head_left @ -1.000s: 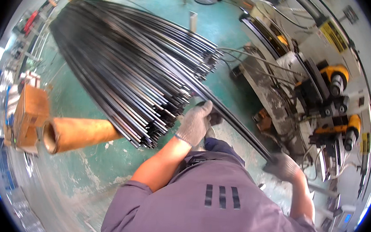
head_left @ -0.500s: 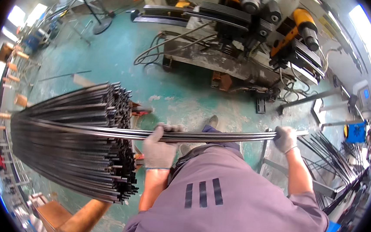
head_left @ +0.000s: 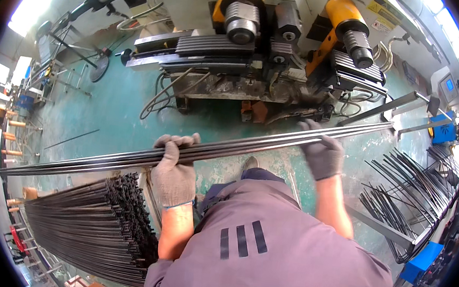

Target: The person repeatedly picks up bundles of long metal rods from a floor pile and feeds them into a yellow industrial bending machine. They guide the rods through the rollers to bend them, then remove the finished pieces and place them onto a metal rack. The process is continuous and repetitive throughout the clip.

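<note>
A bundle of several long, thin dark metal rods (head_left: pixel 240 147) stretches across in front of me, its right end higher in the view than its left. My left hand (head_left: pixel 175 172), in a grey knit glove, is closed round the rods left of my body, thumb on top and fingers curled over the far side. Further right, my gloved right hand (head_left: pixel 325 154) grips the same rods; motion smears its fingers. Below the bundle's left half lies a big stack of similar rods (head_left: pixel 83 223), their cut ends facing my left forearm.
Ahead stands a machine with a ribbed metal bed (head_left: pixel 215 48) and yellow cylindrical motors (head_left: pixel 243 4). Hanging cables (head_left: pixel 155 97) loop beneath it. At right, more loose rods (head_left: pixel 399 184) lie on a metal frame (head_left: pixel 382 225), near a blue box (head_left: pixel 422 262). A round-based stand (head_left: pixel 99 69) is far left.
The bundle has lifted away from the stack and swung forward toward the machine. Both hands moved forward with it, the right also leftward along the rods. My view has shifted closer to the machine.
</note>
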A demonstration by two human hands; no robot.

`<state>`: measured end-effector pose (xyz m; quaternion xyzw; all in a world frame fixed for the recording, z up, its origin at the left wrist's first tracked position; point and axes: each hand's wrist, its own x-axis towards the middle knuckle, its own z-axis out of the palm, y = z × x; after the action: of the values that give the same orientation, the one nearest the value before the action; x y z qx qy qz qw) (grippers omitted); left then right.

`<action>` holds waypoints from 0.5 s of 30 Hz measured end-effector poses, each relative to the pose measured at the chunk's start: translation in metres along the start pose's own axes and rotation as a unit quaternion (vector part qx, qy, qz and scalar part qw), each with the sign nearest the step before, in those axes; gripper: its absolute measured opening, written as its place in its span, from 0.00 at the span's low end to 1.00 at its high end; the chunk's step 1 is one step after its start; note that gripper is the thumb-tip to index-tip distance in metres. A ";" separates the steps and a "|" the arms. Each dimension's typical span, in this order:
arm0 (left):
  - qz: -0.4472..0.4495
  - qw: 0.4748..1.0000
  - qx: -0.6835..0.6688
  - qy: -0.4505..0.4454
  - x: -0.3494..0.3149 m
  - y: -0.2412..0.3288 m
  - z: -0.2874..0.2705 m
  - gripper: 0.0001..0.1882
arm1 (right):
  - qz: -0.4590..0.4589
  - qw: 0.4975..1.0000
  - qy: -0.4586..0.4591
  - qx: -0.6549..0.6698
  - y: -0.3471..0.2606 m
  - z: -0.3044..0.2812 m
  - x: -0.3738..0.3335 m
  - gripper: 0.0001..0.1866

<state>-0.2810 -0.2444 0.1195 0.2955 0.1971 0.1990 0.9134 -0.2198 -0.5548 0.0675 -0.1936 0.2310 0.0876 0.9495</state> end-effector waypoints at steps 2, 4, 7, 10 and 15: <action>-0.034 0.998 -0.001 -0.053 0.013 -0.013 0.009 0.10 | -0.004 0.998 0.055 0.002 0.017 0.011 0.019 0.18; -0.037 0.997 0.019 -0.070 0.034 -0.004 0.018 0.10 | -0.032 0.996 0.077 0.009 0.008 0.015 0.044 0.13; 0.038 0.987 0.096 -0.121 0.073 0.052 0.019 0.14 | -0.103 0.990 0.067 -0.064 -0.030 0.005 0.071 0.12; 0.083 0.988 0.051 -0.124 0.126 0.125 -0.002 0.18 | -0.200 0.971 0.103 -0.081 -0.063 0.001 0.088 0.13; 0.090 0.989 0.078 -0.092 0.203 0.138 -0.042 0.12 | -0.298 0.914 0.266 -0.070 -0.048 0.063 0.102 0.12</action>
<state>-0.1640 -0.0243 0.1245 0.3996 0.0994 0.2364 0.8801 -0.0924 -0.5654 0.0862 -0.3359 0.4000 -0.2380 0.8188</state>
